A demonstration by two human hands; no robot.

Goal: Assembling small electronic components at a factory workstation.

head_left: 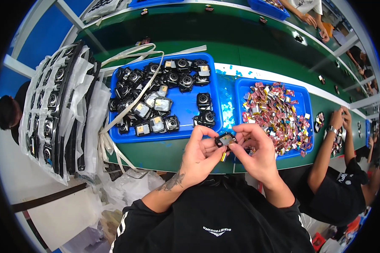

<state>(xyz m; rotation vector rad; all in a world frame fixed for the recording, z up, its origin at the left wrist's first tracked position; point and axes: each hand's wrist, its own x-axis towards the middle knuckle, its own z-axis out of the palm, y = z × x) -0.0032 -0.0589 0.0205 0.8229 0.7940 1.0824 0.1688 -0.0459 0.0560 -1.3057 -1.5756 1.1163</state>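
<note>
Both hands hold a small black smartwatch case [226, 139] in front of my chest, its open hollow side turned up. My left hand [200, 154] pinches its left end between thumb and fingers. At the other end, my right hand [257, 152] grips it with the thumb on the near edge. A small yellow-and-silver part [223, 156] hangs just below the case; whether it is joined to it I cannot tell. Left of the hands, a blue tray [164, 138] holds many black watch cases [172, 122]. On the right, another blue tray [310, 126] is heaped with small red, yellow and silver electronic parts [274, 114].
Scraps of blue film [228, 111] lie between the trays on the green bench. A pale strap [133, 99] crosses the left tray. Stacked wrapped trays of watch cases [50, 105] stand far left. A co-worker's arms [325, 156] work close on the right. A green conveyor belt [261, 50] runs behind.
</note>
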